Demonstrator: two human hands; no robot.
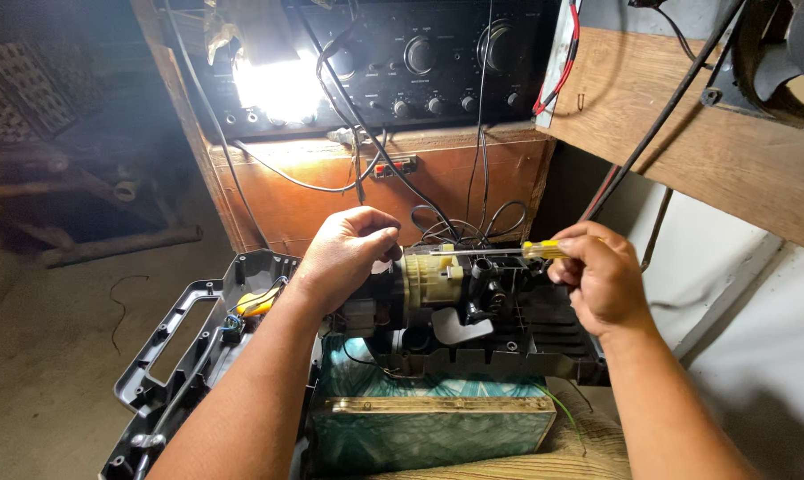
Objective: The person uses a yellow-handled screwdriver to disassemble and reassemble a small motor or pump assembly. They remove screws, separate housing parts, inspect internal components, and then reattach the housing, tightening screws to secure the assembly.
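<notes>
My left hand [347,253] grips the rear end of a motor-and-pump unit [437,284], a cream and black assembly lying across an opened dark grey plastic housing [526,342]. My right hand [597,276] holds a yellow-handled screwdriver [541,250]. Its thin shaft [473,252] runs leftward over the top of the unit toward my left hand's fingers. The tip is hidden near those fingers. A white lever-shaped part [460,327] sticks out beneath the unit.
A grey housing shell with a handle opening [175,356] lies at the left. A teal patterned block [429,427] supports the work. Behind stand a wooden cabinet [331,187], a black amplifier with knobs [420,62], a bright lamp [278,84], hanging cables [473,218] and a wooden board [686,133].
</notes>
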